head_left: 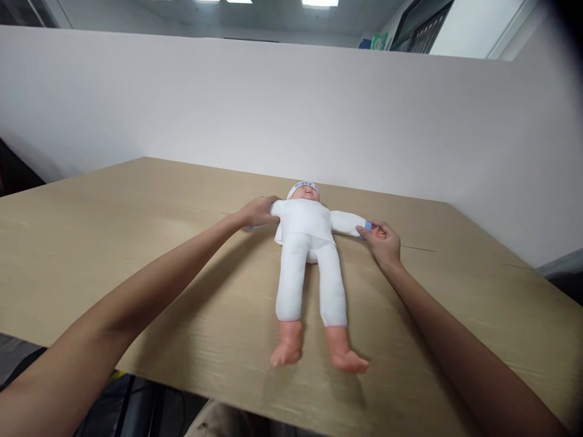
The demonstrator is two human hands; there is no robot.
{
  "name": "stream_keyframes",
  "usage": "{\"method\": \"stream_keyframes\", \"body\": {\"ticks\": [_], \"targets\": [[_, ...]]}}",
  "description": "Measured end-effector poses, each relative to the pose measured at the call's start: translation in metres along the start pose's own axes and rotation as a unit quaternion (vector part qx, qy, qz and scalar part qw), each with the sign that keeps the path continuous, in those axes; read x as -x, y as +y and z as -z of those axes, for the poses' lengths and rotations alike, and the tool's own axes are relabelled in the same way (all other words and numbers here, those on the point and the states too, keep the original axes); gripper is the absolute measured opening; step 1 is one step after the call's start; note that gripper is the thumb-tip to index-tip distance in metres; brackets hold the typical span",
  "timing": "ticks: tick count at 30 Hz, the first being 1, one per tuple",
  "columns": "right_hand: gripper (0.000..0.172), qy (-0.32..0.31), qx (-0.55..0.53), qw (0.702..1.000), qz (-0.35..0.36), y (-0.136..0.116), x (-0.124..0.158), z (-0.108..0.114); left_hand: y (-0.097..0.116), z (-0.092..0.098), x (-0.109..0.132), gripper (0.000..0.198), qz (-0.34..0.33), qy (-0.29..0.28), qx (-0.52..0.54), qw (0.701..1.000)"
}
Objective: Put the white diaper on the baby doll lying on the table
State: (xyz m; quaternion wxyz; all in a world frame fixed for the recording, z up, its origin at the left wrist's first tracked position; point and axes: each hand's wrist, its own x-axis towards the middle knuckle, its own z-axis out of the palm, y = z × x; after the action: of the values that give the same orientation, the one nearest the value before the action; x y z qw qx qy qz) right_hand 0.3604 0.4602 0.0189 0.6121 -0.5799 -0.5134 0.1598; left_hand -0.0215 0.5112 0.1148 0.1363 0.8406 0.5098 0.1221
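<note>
A baby doll (306, 221) in a white top and white trousers lies on its back on the table, feet toward me. It wears a white cap (304, 184) with blue lettering, and its feet are bare. My left hand (262, 212) is closed around the doll's upper arm on the left side, near the shoulder. On the other side, my right hand (383, 241) pinches the end of the outstretched sleeve by its blue cuff (368, 226), at the doll's hand. The doll's left-side forearm is mostly hidden behind my left hand.
The broad tan tabletop (159, 200) reaches back to a white partition (255, 109). Thin seams run across its surface. Below the front edge my trouser leg (223, 420) and some dark items show. A dark object stands at the right edge.
</note>
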Motion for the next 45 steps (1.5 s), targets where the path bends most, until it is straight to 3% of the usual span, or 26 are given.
{"method": "stream_keyframes", "body": {"ticks": [5, 10, 13, 16, 20, 24, 29, 36, 41, 45], "targets": [[0.065, -0.014, -0.011, 1.0, -0.018, 0.015, -0.022, -0.016, -0.032, -0.026, -0.028, 0.069, -0.05, 0.082, -0.033, 0.995], [0.073, -0.074, 0.04, 0.996, 0.021, 0.013, -0.018, -0.013, -0.056, -0.047, -0.026, 0.072, -0.068, 0.13, -0.052, 0.988], [0.063, -0.094, 0.165, 0.975, 0.118, 0.01, -0.01, -0.011, -0.069, -0.047, -0.01, 0.076, -0.062, 0.154, -0.021, 0.986], [0.067, -0.12, 0.259, 0.94, 0.187, 0.012, -0.005, -0.011, -0.083, -0.042, 0.009, 0.075, -0.027, 0.156, 0.013, 0.987], [0.065, -0.131, 0.302, 0.924, 0.194, 0.021, -0.01, -0.01, -0.098, -0.037, 0.019, 0.067, -0.01, 0.16, 0.037, 0.986], [0.053, -0.136, 0.294, 0.924, 0.205, 0.027, -0.023, -0.011, -0.107, -0.04, 0.008, 0.06, -0.021, 0.167, 0.025, 0.985], [0.053, -0.134, 0.311, 0.92, 0.2, 0.032, -0.03, -0.016, -0.119, -0.048, -0.004, 0.06, -0.03, 0.19, 0.014, 0.981], [0.058, -0.083, 0.317, 0.919, 0.221, 0.033, -0.009, -0.015, -0.108, -0.052, 0.014, 0.049, 0.023, 0.201, -0.018, 0.979], [0.067, -0.051, 0.305, 0.926, 0.217, 0.014, 0.039, -0.014, -0.082, -0.064, 0.045, 0.044, 0.116, 0.263, -0.036, 0.957], [0.055, -0.038, 0.261, 0.939, 0.221, -0.02, 0.084, -0.009, -0.046, -0.069, 0.072, 0.043, 0.132, 0.293, -0.015, 0.947]]}}
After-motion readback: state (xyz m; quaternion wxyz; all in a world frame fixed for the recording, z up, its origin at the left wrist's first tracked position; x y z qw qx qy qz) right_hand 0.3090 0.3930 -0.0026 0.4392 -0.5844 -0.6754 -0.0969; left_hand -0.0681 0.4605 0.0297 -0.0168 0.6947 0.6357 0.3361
